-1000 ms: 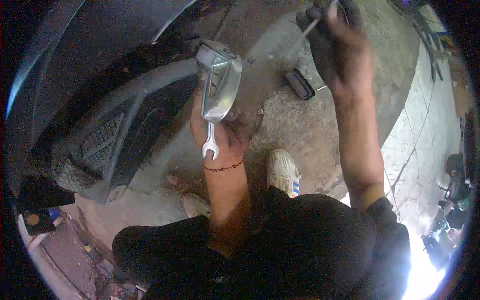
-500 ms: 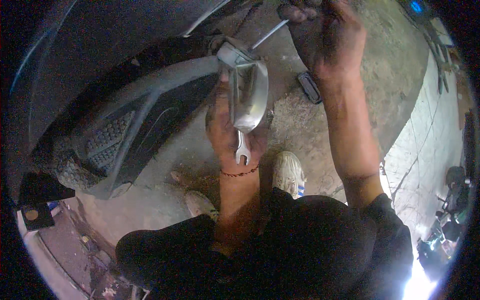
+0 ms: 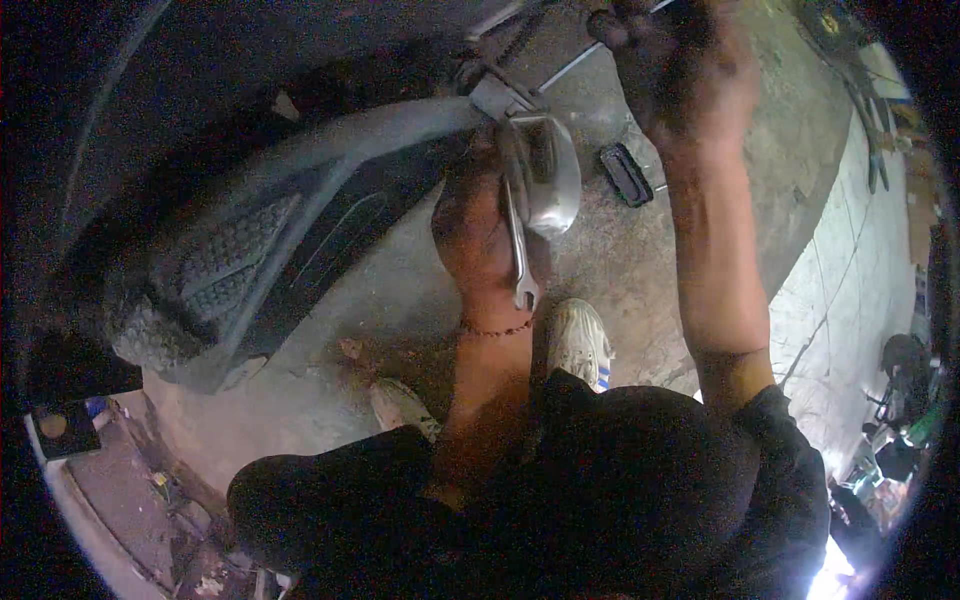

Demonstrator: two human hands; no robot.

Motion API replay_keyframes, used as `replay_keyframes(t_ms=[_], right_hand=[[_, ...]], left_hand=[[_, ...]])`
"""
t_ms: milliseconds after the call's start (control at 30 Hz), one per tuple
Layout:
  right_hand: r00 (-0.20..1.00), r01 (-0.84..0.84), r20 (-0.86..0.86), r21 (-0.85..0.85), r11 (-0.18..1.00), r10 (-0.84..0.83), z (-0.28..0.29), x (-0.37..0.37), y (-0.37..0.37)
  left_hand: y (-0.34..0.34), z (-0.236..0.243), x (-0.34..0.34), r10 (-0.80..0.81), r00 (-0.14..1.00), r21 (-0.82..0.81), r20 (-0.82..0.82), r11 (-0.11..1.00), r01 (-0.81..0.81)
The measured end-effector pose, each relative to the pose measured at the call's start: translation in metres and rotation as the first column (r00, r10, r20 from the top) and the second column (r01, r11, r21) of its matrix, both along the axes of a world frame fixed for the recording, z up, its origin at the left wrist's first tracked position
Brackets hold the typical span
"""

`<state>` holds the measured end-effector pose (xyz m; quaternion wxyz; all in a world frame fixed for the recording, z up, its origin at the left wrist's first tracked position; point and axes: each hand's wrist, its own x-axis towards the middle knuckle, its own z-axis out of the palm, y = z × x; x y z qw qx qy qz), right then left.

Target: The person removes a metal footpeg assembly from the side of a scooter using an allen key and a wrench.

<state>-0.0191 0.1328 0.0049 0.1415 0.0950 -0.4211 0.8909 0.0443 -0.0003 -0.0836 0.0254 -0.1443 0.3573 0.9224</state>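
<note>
My left hand [image 3: 470, 220] is closed on a curved silver metal piece [image 3: 550, 180], held against the edge of a dark scooter body, with an open-end wrench [image 3: 525, 285] lying along its wrist side. Up at the top, my right hand [image 3: 700, 80] is closed around a thin metal rod [image 3: 567, 68], which runs down-left toward the upper end of the silver piece. Its far tip is hard to make out. On the floor between my hands lies a small black oblong part [image 3: 626, 175].
The scooter's dark textured footboard [image 3: 230, 255] fills the left side. My shoes [image 3: 580, 340] stand on rough concrete beside a pale cracked floor [image 3: 830, 280]. Assorted objects [image 3: 900, 420] crowd the right edge, long dark tools [image 3: 875, 140] the upper right, and a black box [image 3: 62, 430] the lower left.
My left hand has moved up and right with the silver piece and wrench. My right hand dipped, then shifted right; the rod now angles down beside the silver piece's top.
</note>
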Motion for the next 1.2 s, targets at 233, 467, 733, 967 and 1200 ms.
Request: replay_keyframes(t_ms=[233, 467, 733, 967, 1200], right_hand=[[0.939, 0.22, 0.118, 0.518, 0.827, -0.324, 0.02, 0.009, 0.007], [0.932, 0.087, 0.152, 0.789, 0.608, -0.33, 0.026, 0.006, 0.017], [0.901, 0.062, 0.181, 0.846, 0.53, -0.395, 0.033, 0.01, 0.005], [0.906, 0.088, 0.205, 0.764, 0.639, -0.37, 0.034, 0.013, 0.0], [0.837, 0.063, 0.107, 0.955, 0.29, -0.537, 0.04, 0.02, -0.003]], left_hand=[[-0.004, -0.001, 0.003, 0.051, 0.996, -0.297, -0.073, 0.952, -0.071], [-0.009, 0.005, 0.005, -0.024, 0.999, -0.086, 0.026, 0.996, 0.026], [-0.002, -0.006, 0.005, 0.012, 0.999, 0.015, -0.041, 1.0, -0.011], [0.008, -0.021, 0.002, 0.123, 0.934, -0.46, -0.336, 0.844, -0.277], [0.0, -0.016, 0.005, 0.091, 0.915, -0.643, -0.393, 0.684, -0.344]])
